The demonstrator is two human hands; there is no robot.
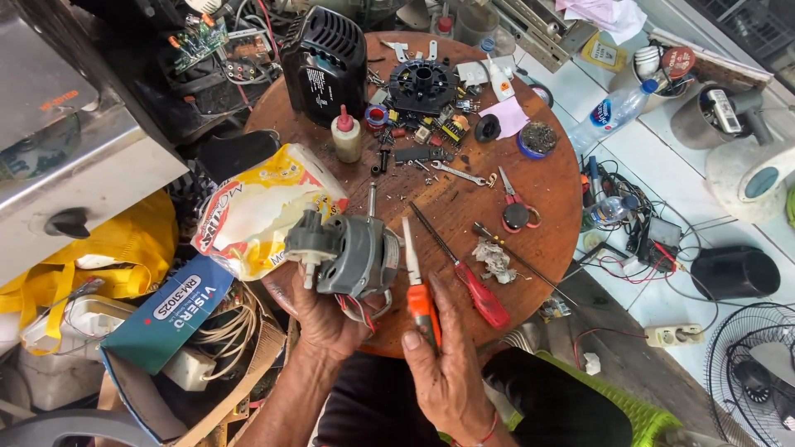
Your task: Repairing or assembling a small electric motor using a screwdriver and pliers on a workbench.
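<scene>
Left hand mostly hidden under the motor, only palm heel and wrist show; fingers out of sight, but it cups and holds the motor from below, lower centre of frame. Motor grey, shaft pointing up-frame, grey gear piece on its left end, red and white wires hanging under it, their ends lost behind the hand. Right hand just right of the motor, closed round an orange-handled tool; thumb lies on the handle, tool tip sits right beside the motor housing, contact hard to tell. What kind of tool it is cannot be made out. Red screwdriver lies on the round wooden table just right of the right hand, not touched. Grey rag wad beyond it. Scissors mid-right of the table, wrench centre. Glue bottle and black fan housing upper centre; small parts around the black disc too small to name. Yellow-white bag left of the motor, partly under it. Cardboard box lower left, cut off by frame edge. Fan grille lower right, cut off too.
</scene>
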